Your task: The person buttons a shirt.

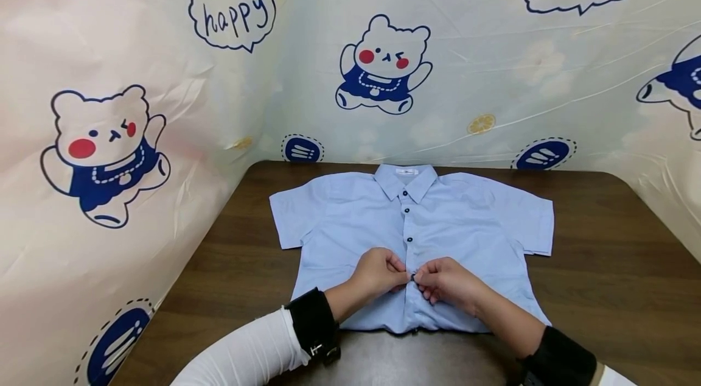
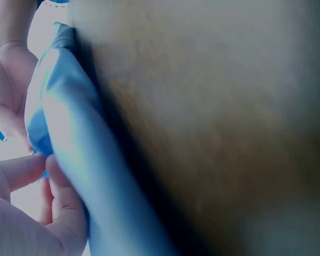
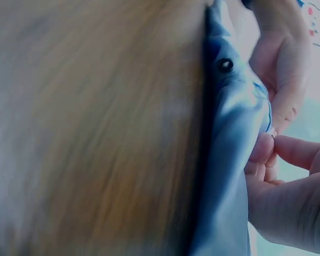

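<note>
A light blue short-sleeved shirt (image 1: 350,209) lies front side up, its collar toward the far edge of the table. My left hand (image 1: 378,273) pinches the front placket between thumb and fingers, coming from the left side. Opposite it, my right hand (image 1: 451,282) pinches the placket cloth at a dark button (image 1: 413,277), fingertips almost meeting the left ones. The cloth there is raised into a fold, as the left wrist view shows along the shirt edge (image 2: 80,117). Fingertips partly hide the button. Another dark button (image 3: 225,65) shows near the hem in the right wrist view.
The shirt lies on a dark brown wooden table (image 1: 613,264). Higher on the placket, several dark buttons run up to the collar (image 1: 405,182). A pale curtain (image 1: 471,57) printed with bears and lettering stands behind the table and at its sides. Each wrist wears a black band (image 1: 313,322).
</note>
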A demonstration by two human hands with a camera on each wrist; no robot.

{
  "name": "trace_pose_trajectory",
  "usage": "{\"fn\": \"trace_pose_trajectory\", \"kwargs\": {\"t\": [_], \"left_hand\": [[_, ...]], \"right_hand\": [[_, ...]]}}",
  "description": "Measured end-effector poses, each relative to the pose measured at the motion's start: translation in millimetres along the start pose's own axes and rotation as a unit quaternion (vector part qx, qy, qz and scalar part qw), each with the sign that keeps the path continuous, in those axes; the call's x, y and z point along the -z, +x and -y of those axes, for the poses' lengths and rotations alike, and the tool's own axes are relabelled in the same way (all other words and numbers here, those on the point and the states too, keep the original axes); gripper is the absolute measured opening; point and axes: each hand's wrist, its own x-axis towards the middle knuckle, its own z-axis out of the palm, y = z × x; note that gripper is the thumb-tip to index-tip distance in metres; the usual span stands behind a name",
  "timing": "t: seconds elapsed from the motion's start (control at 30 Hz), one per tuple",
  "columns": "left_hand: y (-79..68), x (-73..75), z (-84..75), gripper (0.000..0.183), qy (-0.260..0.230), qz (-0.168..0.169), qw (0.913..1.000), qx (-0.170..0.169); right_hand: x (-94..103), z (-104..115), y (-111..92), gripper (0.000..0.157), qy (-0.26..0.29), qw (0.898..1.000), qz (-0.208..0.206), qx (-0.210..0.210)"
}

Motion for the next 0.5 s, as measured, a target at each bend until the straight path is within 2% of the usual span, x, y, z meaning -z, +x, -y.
{"fn": "trace_pose_trajectory", "kwargs": {"t": [0.03,0.07,0.1,0.13,0.17,0.2,0.27,0.3,0.37,0.43,0.47,0.5], "left_hand": [[0.4,4.1,-0.1,0.011,0.031,0.006,0.9994,-0.015],[0.4,8.9,-0.4,0.011,0.067,0.013,0.9972,-0.032],[0.3,14.7,-0.4,0.01,0.101,0.023,0.9931,-0.055],[0.4,21.9,0.0,0.009,0.141,0.037,0.986,-0.082],[0.0,30.2,1.1,0.008,0.18,0.052,0.9759,-0.112],[-1.6,39.2,2.2,0.008,0.223,0.066,0.9621,-0.142],[-8.7,58.0,6.8,0.011,0.298,0.095,0.9298,-0.195],[-13.3,67.3,11.1,0.015,0.327,0.107,0.9137,-0.215],[-25.5,84.4,20.6,0.027,0.387,0.122,0.8828,-0.237],[-38.6,98.4,31.2,0.04,0.429,0.124,0.8621,-0.24],[-44.4,104.3,36.7,0.046,0.443,0.121,0.8557,-0.239],[-49.5,109.5,42.1,0.051,0.452,0.118,0.852,-0.236]], "right_hand": [[0.5,-0.2,-0.4,0.009,-0.044,0.999,-0.013,0.019],[2.4,-0.4,-1.4,0.007,-0.102,0.993,-0.027,0.049],[4.9,0.5,-3.4,0.006,-0.161,0.983,-0.045,0.072],[9.5,1.8,-6.4,0.004,-0.219,0.969,-0.057,0.098],[15.6,3.5,-10.7,0.004,-0.272,0.952,-0.063,0.126],[22.9,5.3,-16.2,0.005,-0.323,0.932,-0.065,0.152],[41.0,6.5,-28.5,0.011,-0.408,0.887,-0.051,0.211],[50.4,5.8,-35.4,0.015,-0.433,0.87,-0.033,0.233],[68.9,-1.2,-49.0,0.025,-0.484,0.828,-0.008,0.284],[84.5,-12.4,-60.8,0.035,-0.53,0.789,0.003,0.31],[90.7,-18.2,-65.8,0.038,-0.548,0.775,0.003,0.314],[95.8,-23.2,-70.8,0.041,-0.563,0.768,0.002,0.307]]}}
